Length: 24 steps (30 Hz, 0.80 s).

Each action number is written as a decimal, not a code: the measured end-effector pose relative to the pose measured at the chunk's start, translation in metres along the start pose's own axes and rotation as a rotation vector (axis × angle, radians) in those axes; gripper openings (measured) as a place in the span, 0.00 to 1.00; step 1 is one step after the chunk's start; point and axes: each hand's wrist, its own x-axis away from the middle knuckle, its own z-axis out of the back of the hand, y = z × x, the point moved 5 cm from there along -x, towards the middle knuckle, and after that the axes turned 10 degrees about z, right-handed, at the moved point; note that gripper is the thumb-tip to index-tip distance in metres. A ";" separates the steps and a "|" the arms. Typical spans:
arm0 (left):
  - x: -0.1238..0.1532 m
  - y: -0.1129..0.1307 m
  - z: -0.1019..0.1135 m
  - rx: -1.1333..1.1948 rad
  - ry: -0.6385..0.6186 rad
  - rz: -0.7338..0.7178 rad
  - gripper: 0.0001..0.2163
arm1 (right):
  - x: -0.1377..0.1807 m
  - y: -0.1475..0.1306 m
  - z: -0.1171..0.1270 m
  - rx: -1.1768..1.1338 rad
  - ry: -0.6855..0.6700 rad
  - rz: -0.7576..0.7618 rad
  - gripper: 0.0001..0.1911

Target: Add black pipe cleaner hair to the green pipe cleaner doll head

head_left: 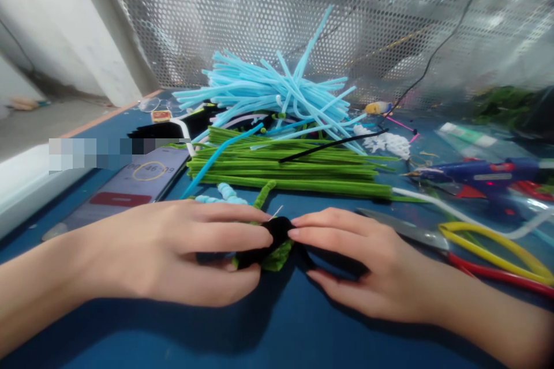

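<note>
My left hand [164,248] held the black-and-green pipe-cleaner twist [270,245] over the blue tabletop [303,346], fingers closed narrowly around it. My right hand [367,259] pinched its other end, just beside the steel scissors [402,229].

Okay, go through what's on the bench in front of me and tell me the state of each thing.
Black pipe cleaner: bent, bunched between both hands
Left hand: pinching it
Right hand: pinching it from the other side
Green pipe cleaners: straight, in a flat parallel stack
Light blue pipe cleaners: loose, splayed heap
Phone: screen lit, showing digits
Blue glue gun: lying on its side
Scissors: blades together, lying flat
</note>
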 end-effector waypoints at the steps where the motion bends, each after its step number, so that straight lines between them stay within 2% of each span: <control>1: 0.000 0.000 -0.001 0.005 0.001 0.002 0.10 | 0.000 0.000 0.000 -0.020 0.007 -0.012 0.21; 3: -0.001 -0.002 0.000 0.032 0.033 0.058 0.10 | 0.000 0.001 -0.001 -0.076 0.020 -0.051 0.23; 6: -0.002 -0.011 0.007 0.118 0.122 0.231 0.14 | 0.000 0.002 -0.003 -0.248 0.060 -0.170 0.24; 9: -0.006 -0.010 0.017 0.192 0.186 0.189 0.14 | 0.000 0.001 -0.001 -0.483 0.166 -0.311 0.25; 11: -0.012 -0.005 0.029 0.251 0.281 0.136 0.12 | -0.003 -0.004 0.008 -0.595 0.246 -0.359 0.25; 15: -0.022 0.003 0.050 0.396 0.565 0.257 0.14 | -0.020 -0.019 0.036 -0.702 0.311 -0.374 0.22; 17: -0.024 0.007 0.054 0.468 0.673 0.317 0.16 | -0.030 -0.025 0.050 -0.708 0.313 -0.360 0.21; 19: -0.025 0.011 0.056 0.503 0.729 0.300 0.17 | -0.037 -0.030 0.061 -0.695 0.299 -0.327 0.22; 24: -0.024 0.018 0.061 0.504 0.729 0.280 0.16 | -0.041 -0.034 0.065 -0.637 0.190 -0.335 0.27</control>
